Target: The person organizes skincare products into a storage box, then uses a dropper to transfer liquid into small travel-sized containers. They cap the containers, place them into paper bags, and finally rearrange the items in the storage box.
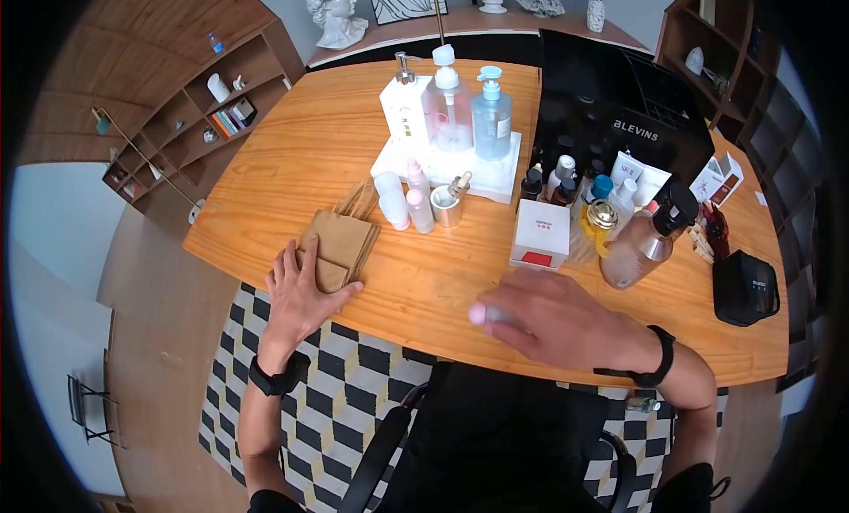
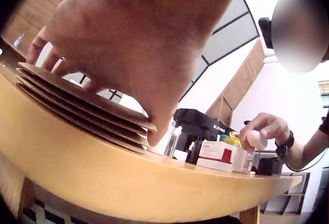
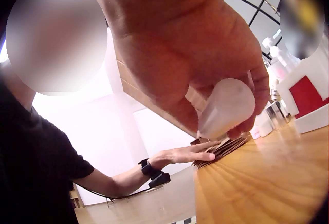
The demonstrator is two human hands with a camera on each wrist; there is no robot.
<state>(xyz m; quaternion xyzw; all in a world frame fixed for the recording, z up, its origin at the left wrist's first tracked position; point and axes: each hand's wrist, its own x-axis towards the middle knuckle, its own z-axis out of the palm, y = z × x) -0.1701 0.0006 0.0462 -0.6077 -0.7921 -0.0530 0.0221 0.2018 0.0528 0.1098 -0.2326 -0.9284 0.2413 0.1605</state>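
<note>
My left hand [image 1: 301,296] rests with spread fingers on a stack of folded brown paper bags [image 1: 340,234] at the table's front left edge. In the left wrist view its thumb lies along the near end of the layered bags [image 2: 82,105]. My right hand [image 1: 557,314] grips a small bottle with a pink cap [image 1: 478,314] above the front of the table. The right wrist view shows this bottle's pale, translucent round end [image 3: 231,103] between thumb and fingers. Left of a white box [image 1: 541,230] stand small pink-capped bottles [image 1: 419,210] and a dropper bottle [image 1: 447,203].
A white tray [image 1: 495,187] carries several pump bottles. A black BLEVINS case [image 1: 628,88] stands back right, with a crowd of bottles and tubes before it. A large clear bottle [image 1: 632,255] is beside the right hand, and a small black pouch [image 1: 745,287] lies far right.
</note>
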